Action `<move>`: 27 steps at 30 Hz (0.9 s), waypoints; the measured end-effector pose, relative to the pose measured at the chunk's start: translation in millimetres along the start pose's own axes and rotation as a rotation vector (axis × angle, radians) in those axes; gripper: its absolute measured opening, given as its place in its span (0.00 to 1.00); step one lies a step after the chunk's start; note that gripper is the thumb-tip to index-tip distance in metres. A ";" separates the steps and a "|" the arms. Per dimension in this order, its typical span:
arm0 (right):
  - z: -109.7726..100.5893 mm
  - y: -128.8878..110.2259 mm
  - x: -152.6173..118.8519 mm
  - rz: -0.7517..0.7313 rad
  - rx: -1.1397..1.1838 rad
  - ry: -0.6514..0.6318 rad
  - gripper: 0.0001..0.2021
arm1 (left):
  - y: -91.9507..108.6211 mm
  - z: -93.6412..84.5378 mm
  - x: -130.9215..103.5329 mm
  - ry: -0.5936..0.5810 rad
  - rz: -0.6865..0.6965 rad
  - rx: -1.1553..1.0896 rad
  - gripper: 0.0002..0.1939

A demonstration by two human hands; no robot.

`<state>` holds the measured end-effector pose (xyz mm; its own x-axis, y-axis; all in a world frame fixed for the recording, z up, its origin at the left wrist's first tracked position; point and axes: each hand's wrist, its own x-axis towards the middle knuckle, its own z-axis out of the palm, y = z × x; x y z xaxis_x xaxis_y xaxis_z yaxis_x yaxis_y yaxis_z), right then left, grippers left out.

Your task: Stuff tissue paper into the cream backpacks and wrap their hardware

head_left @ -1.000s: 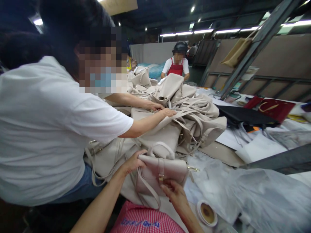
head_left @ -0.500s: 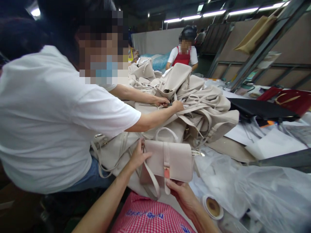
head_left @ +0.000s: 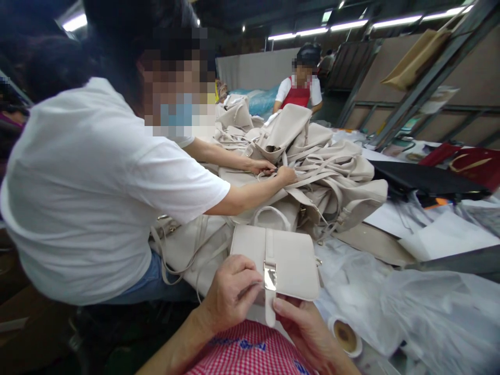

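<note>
At the left hand (head_left: 234,289) and right hand (head_left: 299,315) lies the handbag (head_left: 295,260), a heap of bags (head_left: 287,130) behind it, a co-worker (head_left: 94,208) to its left, plastic sheeting (head_left: 437,307) right, seemingly against a roll (head_left: 346,336).

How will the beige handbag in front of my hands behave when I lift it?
The handbag would probably keep its shape, since its front flap looks flat and smooth. The metal clasp may feel slippery, given its mirror-like shine.

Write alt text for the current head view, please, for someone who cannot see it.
At a pale handbag, the person's left hand is beside the shiny clasp, the right hand at the strap's tip. Beyond, a white-shirted co-worker reaches into a heap of similar bags.
</note>
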<state>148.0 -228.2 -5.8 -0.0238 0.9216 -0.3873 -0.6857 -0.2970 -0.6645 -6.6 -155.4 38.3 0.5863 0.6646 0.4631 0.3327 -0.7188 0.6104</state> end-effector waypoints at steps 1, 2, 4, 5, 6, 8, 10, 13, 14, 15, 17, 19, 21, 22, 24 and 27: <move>1.5 -1.2 -1.1 -0.010 0.003 -0.008 0.28 | 2.8 -1.7 0.2 -0.016 0.026 0.032 0.07; 3.0 -2.3 -2.2 -0.019 0.006 -0.021 0.27 | 5.3 -2.8 0.3 -0.030 0.051 0.070 0.07; 6.0 -4.8 -4.2 -0.033 -0.002 -0.053 0.25 | 9.0 -3.9 0.3 -0.052 0.099 0.150 0.08; 7.2 -6.2 -5.0 -0.037 -0.022 -0.065 0.24 | 10.4 -3.8 0.3 -0.064 0.118 0.185 0.09; 8.3 -7.7 -5.5 -0.043 -0.059 -0.068 0.23 | 11.7 -3.3 0.5 -0.079 0.126 0.214 0.09; 9.8 -10.8 -5.8 -0.060 -0.191 -0.043 0.22 | 14.3 -1.1 1.6 -0.107 0.100 0.258 0.06; 10.4 -13.0 -4.9 -0.093 -0.354 -0.001 0.21 | 17.2 2.5 4.1 -0.131 0.021 0.301 0.05; 9.3 -12.7 -1.5 -0.158 -0.517 0.039 0.18 | 20.9 8.9 9.0 -0.157 -0.121 0.351 0.10; 8.7 -11.7 -0.1 -0.174 -0.547 0.040 0.18 | 21.8 10.5 10.4 -0.169 -0.163 0.352 0.10; 8.2 -10.6 1.2 -0.186 -0.567 0.041 0.17 | 22.4 11.6 11.5 -0.185 -0.199 0.346 0.10; 7.9 -8.6 3.3 -0.189 -0.581 0.036 0.18 | 23.0 12.0 13.0 -0.230 -0.251 0.311 0.07; 8.7 -7.3 4.1 -0.181 -0.558 0.039 0.21 | 23.1 10.3 13.8 -0.278 -0.299 0.247 0.06; 9.9 -6.1 3.7 -0.173 -0.529 0.052 0.23 | 23.0 7.9 14.6 -0.307 -0.346 0.187 0.06; 10.3 -5.1 3.4 -0.177 -0.520 0.062 0.23 | 23.0 7.0 15.1 -0.315 -0.367 0.175 0.06; 10.3 -2.2 3.3 -0.195 -0.518 0.076 0.23 | 22.9 7.0 15.9 -0.328 -0.396 0.198 0.06; 7.9 4.5 5.7 -0.219 -0.538 0.085 0.21 | 22.7 11.1 15.6 -0.359 -0.416 0.285 0.05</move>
<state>139.0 -222.2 -5.9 0.1503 0.9591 -0.2398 -0.2019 -0.2077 -0.9571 18.3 -163.5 52.3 0.5602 0.8267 -0.0526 0.7423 -0.4729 0.4747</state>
